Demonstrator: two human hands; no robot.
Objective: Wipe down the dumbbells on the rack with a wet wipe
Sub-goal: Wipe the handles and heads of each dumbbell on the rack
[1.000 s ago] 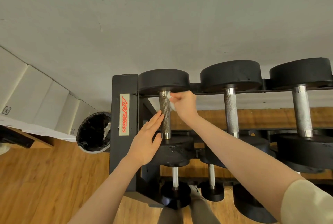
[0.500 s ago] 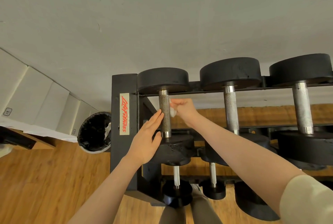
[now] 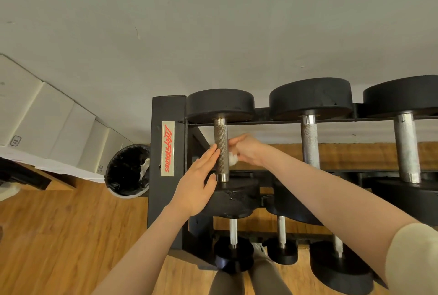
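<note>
The leftmost dumbbell [image 3: 221, 143] lies on the top tier of the black rack [image 3: 167, 164], its knurled steel handle running between two black round heads. My right hand [image 3: 246, 150] holds a bunched white wet wipe [image 3: 232, 159] against the right side of that handle, about halfway down. My left hand [image 3: 196, 183] is flat with straight fingers, its fingertips touching the handle's left side and its palm over the near head. Two more dumbbells [image 3: 310, 138] [image 3: 406, 145] lie to the right on the same tier.
Smaller dumbbells [image 3: 233, 254] sit on the lower tier near the wooden floor [image 3: 59, 235]. A round bin with a black liner [image 3: 129, 171] stands left of the rack. White boxes [image 3: 47, 124] line the wall at the left. My legs show at the bottom.
My right hand has slid the wipe down the handle, from just under the far head to about its middle. My left hand has stayed in place.
</note>
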